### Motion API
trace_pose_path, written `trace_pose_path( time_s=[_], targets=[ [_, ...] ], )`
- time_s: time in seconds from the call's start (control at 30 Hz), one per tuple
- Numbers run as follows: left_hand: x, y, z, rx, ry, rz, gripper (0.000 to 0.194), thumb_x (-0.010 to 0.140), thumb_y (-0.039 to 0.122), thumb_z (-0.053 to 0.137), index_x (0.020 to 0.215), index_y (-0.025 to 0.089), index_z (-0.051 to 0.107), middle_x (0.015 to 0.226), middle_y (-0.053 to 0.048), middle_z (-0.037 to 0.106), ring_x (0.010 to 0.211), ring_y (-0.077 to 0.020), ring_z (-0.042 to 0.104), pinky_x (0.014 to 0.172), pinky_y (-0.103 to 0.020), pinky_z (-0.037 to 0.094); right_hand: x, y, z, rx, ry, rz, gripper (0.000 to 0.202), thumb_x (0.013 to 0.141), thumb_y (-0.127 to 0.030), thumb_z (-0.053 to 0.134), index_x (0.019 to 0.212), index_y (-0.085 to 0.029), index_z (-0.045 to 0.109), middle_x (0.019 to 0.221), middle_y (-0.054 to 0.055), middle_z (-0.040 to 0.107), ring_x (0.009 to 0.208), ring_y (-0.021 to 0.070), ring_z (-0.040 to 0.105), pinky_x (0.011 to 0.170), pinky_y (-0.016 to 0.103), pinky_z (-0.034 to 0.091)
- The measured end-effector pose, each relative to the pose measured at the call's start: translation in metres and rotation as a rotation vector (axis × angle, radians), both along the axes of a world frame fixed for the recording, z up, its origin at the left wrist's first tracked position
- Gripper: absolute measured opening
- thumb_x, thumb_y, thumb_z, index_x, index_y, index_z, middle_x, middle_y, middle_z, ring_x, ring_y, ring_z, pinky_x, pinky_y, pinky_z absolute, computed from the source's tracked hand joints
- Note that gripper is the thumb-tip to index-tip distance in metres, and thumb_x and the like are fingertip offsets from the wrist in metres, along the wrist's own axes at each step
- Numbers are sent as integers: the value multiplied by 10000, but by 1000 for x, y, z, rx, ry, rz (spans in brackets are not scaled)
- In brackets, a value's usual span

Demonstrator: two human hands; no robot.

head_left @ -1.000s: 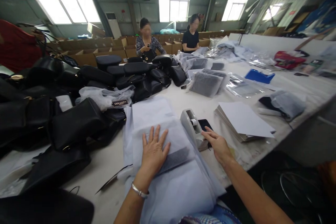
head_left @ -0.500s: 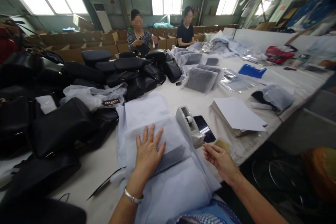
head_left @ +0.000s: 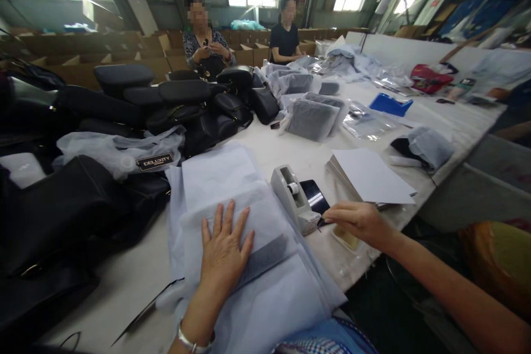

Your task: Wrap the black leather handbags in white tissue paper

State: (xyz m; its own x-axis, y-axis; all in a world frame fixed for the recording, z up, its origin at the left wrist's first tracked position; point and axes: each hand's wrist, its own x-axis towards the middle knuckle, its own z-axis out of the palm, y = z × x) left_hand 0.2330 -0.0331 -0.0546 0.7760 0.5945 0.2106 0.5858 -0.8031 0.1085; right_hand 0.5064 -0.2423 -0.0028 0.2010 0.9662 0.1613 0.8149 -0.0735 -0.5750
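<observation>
- Far to the left of the left grip: a heap of black handbags [head_left: 66,204], piled on the pale surface [head_left: 124,265].
- Nearer, up and left of the left grip: a translucent white pouch [head_left: 99,146], with a black DELUXITY label [head_left: 155,162] at its right end.
- Just left of the left wrist: a thin dark flat piece [head_left: 141,312], too edge-on to identify.
- Left grip [head_left: 222,257]: fingers apart, palm down, clasping nothing; resting on white wrapping sheets [head_left: 219,171], same as half a second ago. Judged as steadying the layers.
- Just right of the left thumb: a darker grey band [head_left: 267,254] across the sheets.
- Between both grips, just beside the right fingertips: a grey tape dispenser [head_left: 290,199], with a dark-screened phone [head_left: 315,196] next to it.
- Right grip [head_left: 359,224]: now raised from below the dispenser's front end to beside it, with straighter fingers close together. Cannot tell whether clamped on tape. Probably still busy with the tape end.
- Partly under the right grip: a yellowish block [head_left: 346,239].
- Just beyond the right grip: a stack of white cards [head_left: 373,174].
</observation>
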Motion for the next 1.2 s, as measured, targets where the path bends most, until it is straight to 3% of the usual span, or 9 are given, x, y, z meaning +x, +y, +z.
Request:
trace_pose_path(
  time_s=[0.1,0.2,0.37,0.5,0.6,0.77,0.93,1.07,1.2],
  targets=[
    [-1,0,-1,-2,-15,-2,500,965,370,481,1462,322,445,1604,-69,307,1479,-357,251,1142,-666,232,0,56,37,-17,-79,278,209,941,-304,566,962,-222,757,900,52,733,804,151,670,746,238,489],
    [-1,1,-2,-12,-46,5,511,958,415,492,1463,373,424,1605,-35,310,1474,-341,271,1145,-658,245,-8,125,52,-68,-80,503,218,920,-351,599,867,-193,739,777,36,692,694,126,623,670,223,450],
    [-1,2,-5,-14,-72,19,526,953,448,500,1467,414,396,1611,-19,296,1469,-332,287,1138,-665,264,-18,232,37,-215,-92,741,259,851,-413,660,755,-178,711,675,-4,644,601,100,560,593,209,388],
    [-2,2,-6,-25,-76,9,554,949,438,506,1483,416,361,1620,-24,273,1474,-341,268,1128,-685,267,-24,288,21,-401,-164,830,257,788,-419,701,711,-174,712,593,-37,601,534,81,489,536,212,324],
    [-2,2,-6,-40,-71,5,577,952,414,499,1500,425,316,1630,-18,243,1486,-342,236,1118,-695,279,-26,310,16,-592,-123,854,318,747,-472,728,703,-158,711,579,-43,610,524,73,470,532,213,315],
    [-2,4,-9,-63,-66,2,595,947,428,498,1507,433,297,1634,-10,228,1488,-351,223,1119,-702,276,-24,329,10,-934,74,807,437,650,-583,774,696,-154,702,626,-23,655,601,103,556,568,209,377],
    [-1,5,-10,-39,-72,-3,633,920,405,544,1508,421,310,1626,-21,251,1472,-367,257,1122,-692,281,-20,344,-11,-1146,210,749,524,476,-623,852,710,-175,711,607,-36,639,582,105,544,549,216,376],
    [-1,3,-9,-29,-61,4,640,920,403,543,1511,427,297,1630,-12,239,1472,-359,263,1123,-685,284,-14,341,-33,-1173,296,737,615,432,-677,835,754,-169,705,582,-64,584,550,83,491,554,208,380],
    [-1,2,-7,-45,-53,11,610,937,429,516,1508,431,301,1630,-4,238,1476,-355,256,1133,-682,271,-5,327,-47,-1052,299,687,569,605,-687,729,818,-160,710,590,-59,565,547,81,469,549,206,367]
  ],
)
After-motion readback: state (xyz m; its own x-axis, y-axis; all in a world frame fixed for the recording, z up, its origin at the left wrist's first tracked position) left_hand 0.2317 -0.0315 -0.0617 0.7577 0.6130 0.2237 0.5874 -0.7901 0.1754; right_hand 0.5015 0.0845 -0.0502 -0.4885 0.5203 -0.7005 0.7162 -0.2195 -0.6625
